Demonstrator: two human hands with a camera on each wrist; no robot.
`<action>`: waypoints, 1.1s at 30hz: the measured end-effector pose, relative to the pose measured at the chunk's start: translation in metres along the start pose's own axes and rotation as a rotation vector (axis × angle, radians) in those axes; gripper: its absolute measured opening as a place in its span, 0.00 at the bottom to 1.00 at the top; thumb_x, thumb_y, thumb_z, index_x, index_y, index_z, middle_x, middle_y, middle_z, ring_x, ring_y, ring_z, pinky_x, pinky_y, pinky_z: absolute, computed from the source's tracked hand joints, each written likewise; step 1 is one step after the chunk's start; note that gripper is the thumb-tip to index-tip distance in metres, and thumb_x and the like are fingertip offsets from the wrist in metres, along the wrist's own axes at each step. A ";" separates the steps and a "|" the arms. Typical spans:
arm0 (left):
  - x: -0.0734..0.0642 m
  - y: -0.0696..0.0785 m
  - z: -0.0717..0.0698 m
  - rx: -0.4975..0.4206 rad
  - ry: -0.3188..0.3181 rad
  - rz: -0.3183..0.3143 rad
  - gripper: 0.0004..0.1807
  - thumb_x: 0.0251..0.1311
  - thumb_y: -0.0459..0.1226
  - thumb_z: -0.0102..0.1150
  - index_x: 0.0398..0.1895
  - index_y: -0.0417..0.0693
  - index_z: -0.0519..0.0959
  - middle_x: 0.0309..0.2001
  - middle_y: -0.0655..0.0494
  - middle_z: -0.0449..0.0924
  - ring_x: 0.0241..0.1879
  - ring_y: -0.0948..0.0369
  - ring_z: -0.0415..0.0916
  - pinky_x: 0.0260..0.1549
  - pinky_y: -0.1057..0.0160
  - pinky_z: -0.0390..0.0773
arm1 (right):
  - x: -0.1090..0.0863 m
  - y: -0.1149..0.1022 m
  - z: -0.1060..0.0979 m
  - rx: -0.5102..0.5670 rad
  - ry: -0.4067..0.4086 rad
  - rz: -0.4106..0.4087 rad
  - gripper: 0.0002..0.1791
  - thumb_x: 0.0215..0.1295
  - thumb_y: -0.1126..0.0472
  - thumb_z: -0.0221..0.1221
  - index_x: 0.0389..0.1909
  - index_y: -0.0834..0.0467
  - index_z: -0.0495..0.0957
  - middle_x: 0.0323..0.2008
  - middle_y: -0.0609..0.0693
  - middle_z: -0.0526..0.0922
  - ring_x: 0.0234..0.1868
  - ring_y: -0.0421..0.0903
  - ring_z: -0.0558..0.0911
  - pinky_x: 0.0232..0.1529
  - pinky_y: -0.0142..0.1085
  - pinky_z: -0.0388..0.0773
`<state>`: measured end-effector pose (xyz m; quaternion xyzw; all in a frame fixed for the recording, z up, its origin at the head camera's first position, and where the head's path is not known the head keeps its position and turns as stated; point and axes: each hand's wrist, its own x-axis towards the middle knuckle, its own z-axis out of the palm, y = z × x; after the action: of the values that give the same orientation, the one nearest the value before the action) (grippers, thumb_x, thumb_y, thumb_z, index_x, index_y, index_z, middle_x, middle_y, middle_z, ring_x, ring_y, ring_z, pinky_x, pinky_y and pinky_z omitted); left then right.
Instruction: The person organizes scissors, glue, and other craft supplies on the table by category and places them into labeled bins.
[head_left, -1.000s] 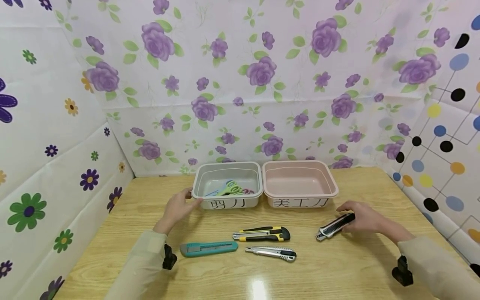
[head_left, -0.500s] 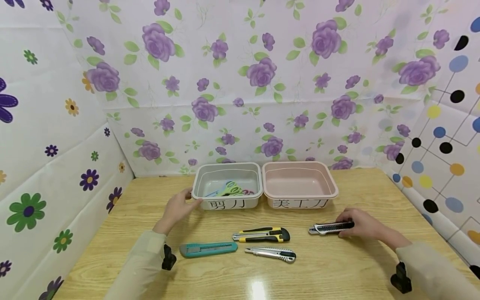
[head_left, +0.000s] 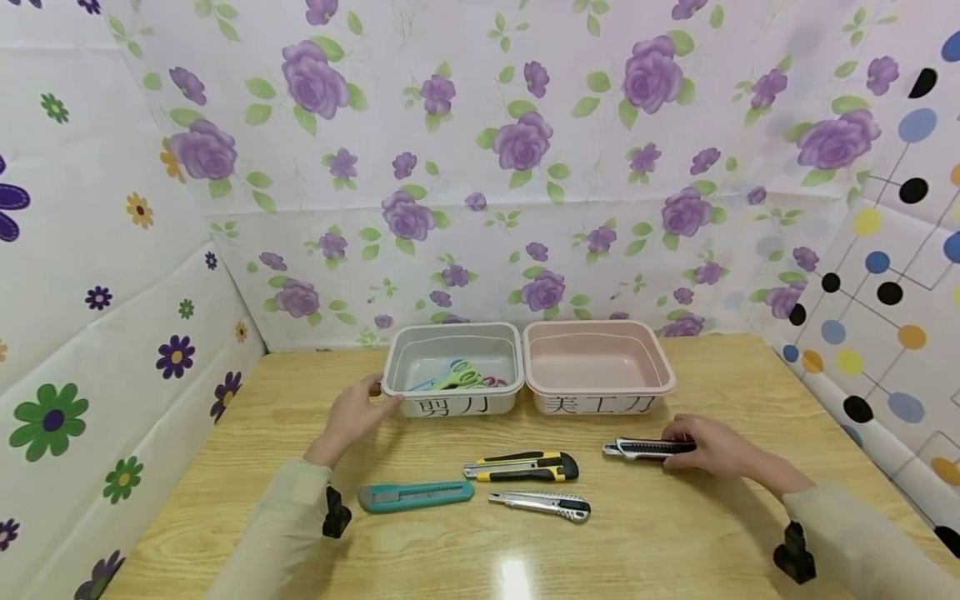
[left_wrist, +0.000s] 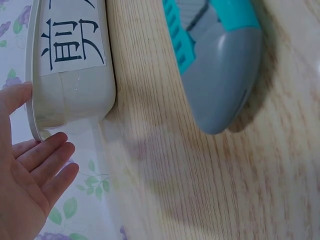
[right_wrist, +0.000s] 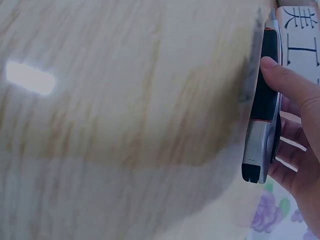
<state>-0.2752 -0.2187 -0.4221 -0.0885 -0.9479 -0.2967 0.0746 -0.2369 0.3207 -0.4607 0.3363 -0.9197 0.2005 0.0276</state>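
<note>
My right hand (head_left: pixel 708 446) grips a black-and-silver utility knife (head_left: pixel 647 449), its tip pointing left, in front of the pink bin (head_left: pixel 600 390). In the right wrist view the thumb lies along the black side of the knife (right_wrist: pixel 264 100), with the fingers behind it. At the grey bin (head_left: pixel 453 403), my left hand (head_left: pixel 356 419) holds the front left corner, thumb on the front of the rim and fingers round the side. Between the hands lie a yellow-and-black utility knife (head_left: pixel 522 467), a silver one (head_left: pixel 542 505) and a teal one (head_left: pixel 415 496).
Green-handled scissors (head_left: pixel 461 377) and other scissors lie in the grey bin. Both bins carry printed labels and stand side by side near the floral back cloth (head_left: pixel 465 167). Patterned cloths also close off the left and right sides of the wooden table (head_left: pixel 420 567).
My right hand has carried the black-and-silver knife a little to the left and turned it from slanting to nearly level across the view. The left hand stays at the grey bin.
</note>
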 end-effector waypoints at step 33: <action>0.000 0.001 -0.001 0.012 -0.013 -0.010 0.34 0.57 0.50 0.56 0.60 0.36 0.66 0.48 0.38 0.77 0.49 0.44 0.73 0.46 0.42 0.71 | 0.062 -0.045 -0.081 -0.069 0.004 -0.120 0.12 0.52 0.52 0.64 0.35 0.53 0.79 0.31 0.40 0.73 0.28 0.33 0.70 0.26 0.29 0.70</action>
<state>-0.2744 -0.2183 -0.4207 -0.0852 -0.9505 -0.2910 0.0672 -0.2630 0.2833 -0.3588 0.3892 -0.9043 0.1674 0.0527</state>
